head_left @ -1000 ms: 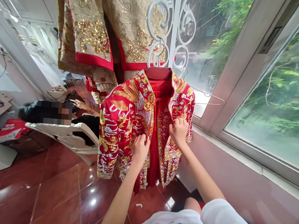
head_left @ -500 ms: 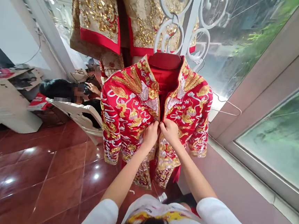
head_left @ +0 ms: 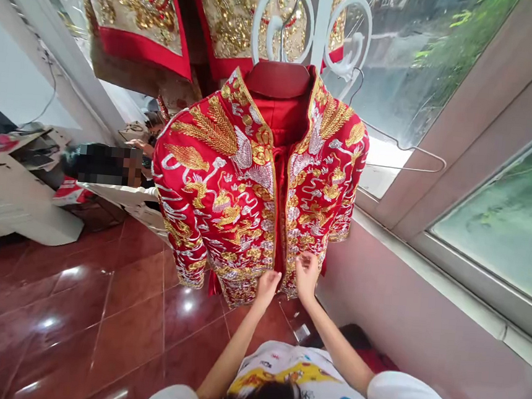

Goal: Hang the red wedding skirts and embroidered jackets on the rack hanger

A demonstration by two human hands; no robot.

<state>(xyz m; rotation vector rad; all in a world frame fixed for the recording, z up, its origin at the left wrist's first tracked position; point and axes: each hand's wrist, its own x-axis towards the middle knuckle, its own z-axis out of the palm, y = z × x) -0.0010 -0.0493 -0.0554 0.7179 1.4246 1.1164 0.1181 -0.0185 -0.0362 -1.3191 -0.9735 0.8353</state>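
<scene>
The red embroidered jacket [head_left: 238, 203] hangs on a dark red hanger [head_left: 279, 79] in the middle of the frame. Low on its front, the left hand [head_left: 266, 289] has its fingers pinched together on one panel's edge; just beside it, the right hand [head_left: 305, 280] has its fingers loosely curled at the other panel, though whether they grip cloth I cannot tell

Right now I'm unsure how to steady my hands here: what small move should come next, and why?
I'd probably bring the right hand to the jacket's front edge beside it and ease that toward the other edge. The front stands slightly open, and the left hand is low by the other edge. The right hand's fingers look loosely curled; its grip is unclear.
</scene>
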